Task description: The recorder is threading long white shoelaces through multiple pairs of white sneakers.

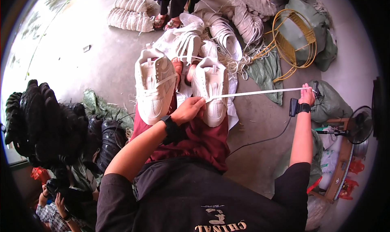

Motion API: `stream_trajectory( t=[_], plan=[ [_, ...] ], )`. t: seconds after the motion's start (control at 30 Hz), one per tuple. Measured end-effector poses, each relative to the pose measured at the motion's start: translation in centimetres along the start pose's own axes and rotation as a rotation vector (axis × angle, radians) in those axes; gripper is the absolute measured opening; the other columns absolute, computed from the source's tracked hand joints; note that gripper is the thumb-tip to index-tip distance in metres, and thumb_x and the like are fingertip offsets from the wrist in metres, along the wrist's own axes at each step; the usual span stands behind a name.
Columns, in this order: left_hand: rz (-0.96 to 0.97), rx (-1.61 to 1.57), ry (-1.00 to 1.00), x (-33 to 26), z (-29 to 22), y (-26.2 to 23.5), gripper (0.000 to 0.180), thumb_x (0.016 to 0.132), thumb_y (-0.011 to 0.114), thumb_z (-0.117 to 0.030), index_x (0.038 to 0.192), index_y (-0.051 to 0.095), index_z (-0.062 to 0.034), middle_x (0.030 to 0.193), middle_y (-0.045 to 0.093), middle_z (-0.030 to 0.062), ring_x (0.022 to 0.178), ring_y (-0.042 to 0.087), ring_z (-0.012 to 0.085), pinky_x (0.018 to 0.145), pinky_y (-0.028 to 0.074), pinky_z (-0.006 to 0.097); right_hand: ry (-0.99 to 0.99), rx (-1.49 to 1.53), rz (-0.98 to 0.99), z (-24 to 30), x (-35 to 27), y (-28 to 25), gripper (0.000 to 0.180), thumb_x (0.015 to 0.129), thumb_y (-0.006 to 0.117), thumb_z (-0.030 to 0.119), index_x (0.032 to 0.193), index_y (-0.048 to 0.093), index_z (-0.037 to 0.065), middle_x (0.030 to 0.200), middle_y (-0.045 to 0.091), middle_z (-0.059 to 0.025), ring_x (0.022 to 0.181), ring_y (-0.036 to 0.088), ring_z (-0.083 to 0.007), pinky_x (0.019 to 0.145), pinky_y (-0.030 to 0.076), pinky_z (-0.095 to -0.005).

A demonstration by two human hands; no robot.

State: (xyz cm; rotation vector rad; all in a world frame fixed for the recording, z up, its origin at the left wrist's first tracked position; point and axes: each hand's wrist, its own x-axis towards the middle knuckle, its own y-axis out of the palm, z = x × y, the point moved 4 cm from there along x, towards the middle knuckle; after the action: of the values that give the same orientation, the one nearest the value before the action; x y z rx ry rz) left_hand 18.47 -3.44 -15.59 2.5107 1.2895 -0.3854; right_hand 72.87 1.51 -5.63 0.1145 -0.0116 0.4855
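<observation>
White lace (260,92) runs taut from the right shoe (210,89) on the lap, left hand (189,110) pinching it there, right hand (307,95) clamped on its end; overpulling could unthread it.

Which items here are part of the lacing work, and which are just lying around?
In use:
- white lace-up sneaker on the right knee
- flat white shoelace, pulled taut
- left hand at that sneaker
- right hand holding the lace end
- second white sneaker on the left knee

Lying about:
- yellow wire frame
- black shoe pile
- small black fan
</observation>
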Motion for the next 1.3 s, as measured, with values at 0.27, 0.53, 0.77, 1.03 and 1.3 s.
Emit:
stream_trajectory(
  t=[0.27, 0.53, 0.77, 1.03, 1.3],
  plan=[
    [-0.2, 0.171, 0.057, -2.2, -0.2, 0.6, 0.027, 0.098, 0.052, -0.024, 0.091, 0.062, -0.0004, 0.072, 0.061, 0.0019, 0.068, 0.056, 0.0109, 0.064, 0.046, 0.028, 0.529, 0.369, 0.85, -2.0, -18.1, 9.3, 0.018, 0.097, 0.056, 0.021, 0.082, 0.049, 0.013, 0.064, 0.044, 0.0024, 0.064, 0.05, -0.0147, 0.073, 0.045, -0.0339],
    [-0.702, 0.624, 0.421, -7.3, -6.6, 3.1, 0.016, 0.09, 0.058, -0.01, 0.099, 0.069, -0.0027, 0.086, 0.067, 0.0157, 0.073, 0.066, 0.0335, 0.066, 0.052, 0.039, 0.102, -0.23, 1.29, -4.0, -30.3, 11.1, 0.01, 0.089, 0.065, 0.008, 0.095, 0.058, 0.003, 0.081, 0.061, 0.0008, 0.067, 0.054, -0.003, 0.059, 0.045, -0.0206],
    [-0.682, 0.737, 0.655, -10.0, -7.5, 3.9, 0.02, 0.081, 0.065, 0.0, 0.1, 0.067, -0.0053, 0.093, 0.066, 0.0096, 0.084, 0.063, 0.0286, 0.074, 0.05, 0.037, -0.376, -0.75, 1.315, -2.0, -32.9, 11.5, 0.02, 0.087, 0.066, 0.012, 0.104, 0.06, 0.004, 0.089, 0.068, -0.0161, 0.083, 0.069, -0.028, 0.07, 0.052, -0.0366],
    [-0.463, 0.706, 0.791, -9.8, -7.3, 4.6, 0.024, 0.082, 0.066, -0.005, 0.107, 0.068, -0.0059, 0.101, 0.068, 0.0057, 0.094, 0.061, 0.0238, 0.082, 0.048, 0.036, -0.467, -0.793, 1.286, -1.5, -33.7, 12.2, 0.02, 0.085, 0.067, 0.015, 0.099, 0.057, 0.004, 0.089, 0.068, -0.0179, 0.085, 0.065, -0.0376, 0.071, 0.051, -0.0443],
    [-0.386, 0.242, 0.274, -9.0, -6.4, 3.2, 0.016, 0.095, 0.057, -0.007, 0.108, 0.063, -0.0012, 0.082, 0.068, 0.0079, 0.073, 0.06, 0.011, 0.065, 0.046, 0.026, -0.575, -0.887, 1.318, -0.3, -34.3, 12.9, 0.018, 0.085, 0.066, 0.014, 0.096, 0.056, 0.003, 0.09, 0.068, -0.0164, 0.086, 0.065, -0.0373, 0.07, 0.051, -0.0454]
  ],
)
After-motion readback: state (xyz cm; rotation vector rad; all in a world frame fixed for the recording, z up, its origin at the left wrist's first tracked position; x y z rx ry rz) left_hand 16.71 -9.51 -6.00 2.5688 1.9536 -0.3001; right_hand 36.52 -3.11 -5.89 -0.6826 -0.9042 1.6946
